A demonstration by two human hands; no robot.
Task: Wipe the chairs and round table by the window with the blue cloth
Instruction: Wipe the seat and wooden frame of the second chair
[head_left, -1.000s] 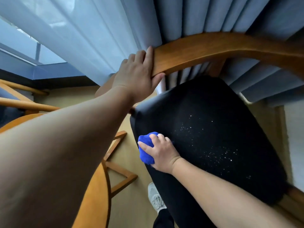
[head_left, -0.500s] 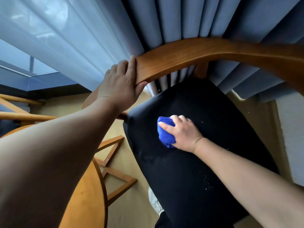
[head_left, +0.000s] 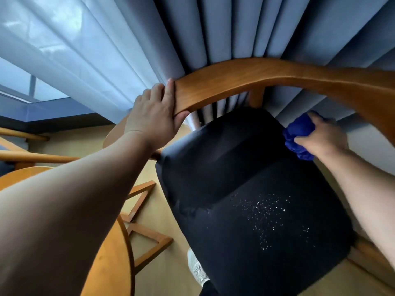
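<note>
The chair's curved wooden back rail point(head_left: 256, 75) is gripped at its left end by the left hand point(head_left: 154, 116). The blue cloth point(head_left: 299, 135) is held bunched in the right hand point(head_left: 320, 137) at the far right corner of the black seat point(head_left: 224, 167), beneath the rail. White specks point(head_left: 267, 210) are seen scattered over the seat's nearer half. The round table point(head_left: 115, 263) is glimpsed lower left, and grey curtains point(head_left: 235, 28) are hung behind.
</note>
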